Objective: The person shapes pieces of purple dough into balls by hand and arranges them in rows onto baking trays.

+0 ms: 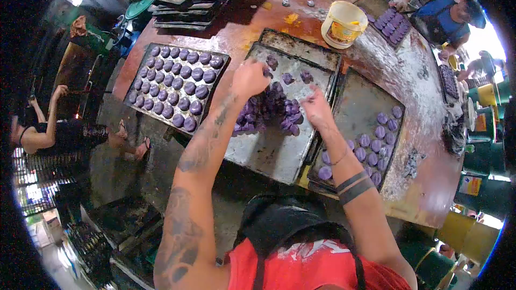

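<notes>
My left hand (251,79) is over the middle metal tray (279,156), its fingers closed at a small purple dough piece (266,70) near the fingertips. Below it a heap of purple dough pieces (277,102) lies on the tray, with a few loose ones (288,78) towards the far side. By the tray's right edge is my right hand (318,110), fingers apart and slightly bent, with nothing visible in them. A left tray (152,120) bears rows of round purple dough balls (177,83). On the right tray (355,96) sit flattened purple dough rounds (372,158).
A whitish tub (344,24) stands beyond the trays. Stacked dark trays (199,0) sit at the back left. White flour covers part of the table (424,182). A co-worker (438,19) works at the far right; another person (64,134) is on the left.
</notes>
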The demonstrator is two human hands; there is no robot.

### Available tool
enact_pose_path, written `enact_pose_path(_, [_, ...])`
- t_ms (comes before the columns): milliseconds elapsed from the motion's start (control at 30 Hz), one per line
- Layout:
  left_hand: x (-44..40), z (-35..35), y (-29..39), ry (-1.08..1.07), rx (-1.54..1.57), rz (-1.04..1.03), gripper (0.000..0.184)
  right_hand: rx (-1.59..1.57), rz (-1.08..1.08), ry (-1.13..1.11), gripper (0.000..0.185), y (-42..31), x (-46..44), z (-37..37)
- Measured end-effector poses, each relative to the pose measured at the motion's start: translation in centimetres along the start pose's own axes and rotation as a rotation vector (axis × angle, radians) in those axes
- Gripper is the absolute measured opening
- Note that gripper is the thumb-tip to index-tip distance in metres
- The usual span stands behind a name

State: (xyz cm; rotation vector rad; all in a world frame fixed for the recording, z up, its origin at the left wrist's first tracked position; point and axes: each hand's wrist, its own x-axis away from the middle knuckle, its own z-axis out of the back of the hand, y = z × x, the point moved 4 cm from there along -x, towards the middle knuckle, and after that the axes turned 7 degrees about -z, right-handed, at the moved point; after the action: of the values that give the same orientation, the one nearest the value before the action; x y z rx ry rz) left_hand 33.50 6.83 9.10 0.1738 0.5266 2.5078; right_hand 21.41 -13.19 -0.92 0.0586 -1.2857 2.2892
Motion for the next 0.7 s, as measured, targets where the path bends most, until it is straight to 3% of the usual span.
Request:
enact_pose_path(33, [0.9, 0.4, 0.1, -0.077, -0.111, 0.085, 0.040, 0.050, -0.111, -0.107, 0.067, -1.3, 1.6, -0.6])
enact_pose_path(67, [1.3, -1.7, -2.1, -0.127, -0.217, 0.059, 0.055, 0.201, -0.045, -0.171, 0.063, -3.2, 3.2, -1.0])
enact_pose_path(100, [1.9, -1.8, -2.6, -0.142, -0.242, 0.074, 0.058, 0.351, 0.023, -0.231, 0.059, -4.4, 4.5, -1.8])
enact_pose_path(200, [4.0, -2.0, -2.2, -0.207, -0.241, 0.099, 0.064, 0.333, 0.135, -0.007, 0.050, -5.3, 6.6, -3.5])
enact_pose_path(300, [4.9, -3.6, -2.1, -0.286, -0.048, 0.059, 0.063, 0.179, 0.498, -0.015, 0.043, -3.1, 5.2, -5.4])
enact_pose_path(333, [5.5, -4.1, -2.5, -0.219, 0.035, 0.074, 0.067, 0.060, 0.128, -0.188, 0.043, -3.5, 5.2, -4.9])
enact_pose_path(367, [5.9, -4.5, -3.2, -0.225, 0.160, 0.102, 0.069, 0.020, -0.022, -0.316, 0.050, -4.7, 5.4, -3.5])
enact_pose_path(433, [5.7, -4.1, -4.4, -0.217, 0.405, 0.143, 0.074, -0.031, 0.060, -0.285, 0.055, -4.8, 4.8, -2.1])
enact_pose_path(467, [5.6, -5.5, -6.1, -0.071, 0.554, 0.069, 0.074, -0.189, 0.049, -0.280, 0.056, -4.0, 4.3, -1.8])
enact_pose_path(533, [6.3, -1.7, -4.5, -0.116, 0.616, 0.189, 0.077, -0.503, 0.020, -0.277, 0.058, -1.8, 2.8, -1.7])
enact_pose_path(567, [7.0, -0.7, -3.9, -0.153, 0.645, 0.250, 0.078, -0.165, 0.129, -0.184, 0.059, -1.9, 2.8, -0.3])
enact_pose_path(633, [7.2, -2.6, -5.7, -0.030, 0.378, 0.181, 0.076, 0.406, 0.393, 0.244, 0.059, -1.8, 2.4, 0.5])
enact_pose_path(700, [8.1, -3.1, -5.0, 0.064, 0.099, 0.125, 0.075, 0.271, 0.291, 0.133, 0.058, -2.4, 1.6, 0.3])
